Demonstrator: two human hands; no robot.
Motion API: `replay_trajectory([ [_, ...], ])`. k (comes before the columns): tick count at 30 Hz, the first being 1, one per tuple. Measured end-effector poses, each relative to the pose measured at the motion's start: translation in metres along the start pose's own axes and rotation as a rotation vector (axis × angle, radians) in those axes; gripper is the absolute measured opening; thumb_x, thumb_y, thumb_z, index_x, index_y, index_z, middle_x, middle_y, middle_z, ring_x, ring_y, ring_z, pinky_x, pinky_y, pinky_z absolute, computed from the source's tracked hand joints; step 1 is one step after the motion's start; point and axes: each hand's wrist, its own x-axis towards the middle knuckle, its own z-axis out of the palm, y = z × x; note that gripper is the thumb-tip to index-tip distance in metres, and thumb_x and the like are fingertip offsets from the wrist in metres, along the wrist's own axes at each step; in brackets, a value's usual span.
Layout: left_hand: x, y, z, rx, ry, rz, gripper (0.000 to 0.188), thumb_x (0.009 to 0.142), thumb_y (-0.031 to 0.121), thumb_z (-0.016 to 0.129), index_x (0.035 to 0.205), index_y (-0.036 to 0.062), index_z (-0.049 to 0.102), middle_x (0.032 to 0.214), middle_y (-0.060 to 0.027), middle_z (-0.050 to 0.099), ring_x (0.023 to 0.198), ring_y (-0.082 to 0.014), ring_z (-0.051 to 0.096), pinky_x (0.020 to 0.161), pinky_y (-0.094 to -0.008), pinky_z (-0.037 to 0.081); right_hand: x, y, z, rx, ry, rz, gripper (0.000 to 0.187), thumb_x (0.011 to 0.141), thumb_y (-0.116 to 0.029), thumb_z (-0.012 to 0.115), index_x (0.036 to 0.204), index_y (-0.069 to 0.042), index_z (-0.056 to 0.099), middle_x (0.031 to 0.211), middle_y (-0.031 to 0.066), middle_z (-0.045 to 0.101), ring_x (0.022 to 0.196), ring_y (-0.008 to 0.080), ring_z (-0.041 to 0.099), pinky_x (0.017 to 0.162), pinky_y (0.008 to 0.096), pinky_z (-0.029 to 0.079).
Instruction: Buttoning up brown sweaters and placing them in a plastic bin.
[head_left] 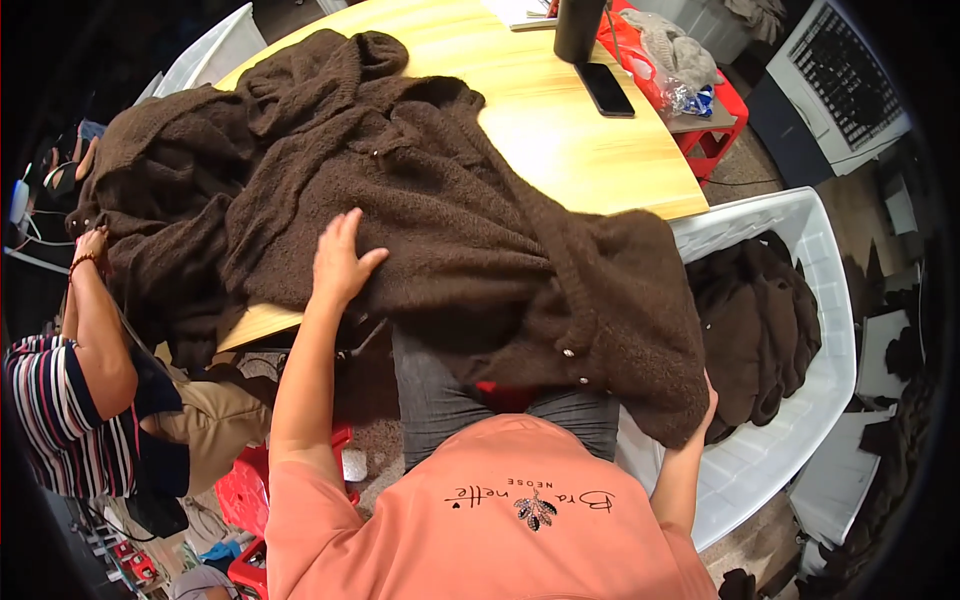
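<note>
A big dark brown fuzzy knitted cardigan [450,220] with small pale buttons lies spread over a light wooden table [580,140] and hangs over its near edge onto my lap. My left hand [340,258] rests flat on the knit near the table's edge, fingers apart. My right hand [705,405] is mostly hidden under the hanging lower corner of the cardigan and grips that corner. More brown knitwear [180,170] is heaped on the table's left side.
A white plastic crate [790,440] at my right holds more brown garments. A black phone [605,88] and a dark cylinder [578,28] stand at the table's far side. Another person in a striped shirt [70,400] sits at the left. Red stools stand below.
</note>
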Motion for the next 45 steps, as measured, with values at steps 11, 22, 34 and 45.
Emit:
replay_trajectory([
  [11,-0.101,0.049,-0.011,-0.420,-0.675,0.040,0.015,0.075,0.009,0.059,0.066,-0.0019,0.054,0.065,-0.0199,0.053,0.054,-0.0232,0.049,0.056,-0.0361,0.042,-0.013,0.030,0.040,-1.460,-0.068,-0.889,0.028,0.072,0.001,0.059,0.101,-0.001,0.056,0.102,0.0152,0.056,0.085,0.0284,0.057,0.071,0.0346,0.048],
  [22,-0.068,0.088,-0.034,-0.375,-0.086,0.119,0.028,0.074,0.008,0.068,0.098,-0.0007,0.056,0.090,-0.0150,0.059,0.081,-0.0265,0.059,0.072,-0.0311,0.048,-0.006,0.100,0.026,-1.774,-0.296,-0.512,0.055,0.066,-0.014,0.067,0.118,-0.006,0.051,0.111,0.0155,0.050,0.092,0.0360,0.050,0.074,0.0442,0.046],
  [34,-0.059,0.085,0.063,-0.110,0.264,0.301,0.044,0.067,0.004,0.065,0.109,0.0040,0.051,0.095,-0.0171,0.054,0.088,-0.0355,0.053,0.075,-0.0406,0.046,-0.003,0.056,0.033,-0.345,-0.011,0.134,0.030,0.070,-0.005,0.068,0.098,0.000,0.058,0.086,0.0045,0.062,0.079,0.0128,0.057,0.076,0.0256,0.045],
  [45,-0.091,0.094,0.047,-1.268,-0.347,-0.393,0.003,0.079,0.003,0.059,0.081,0.0021,0.058,0.070,0.0064,0.051,0.065,-0.0025,0.046,0.058,-0.0190,0.039,-0.005,0.074,0.040,-1.223,-0.259,-0.383,0.025,0.067,0.003,0.058,0.091,0.000,0.054,0.073,0.0144,0.060,0.068,0.0270,0.062,0.063,0.0325,0.048],
])
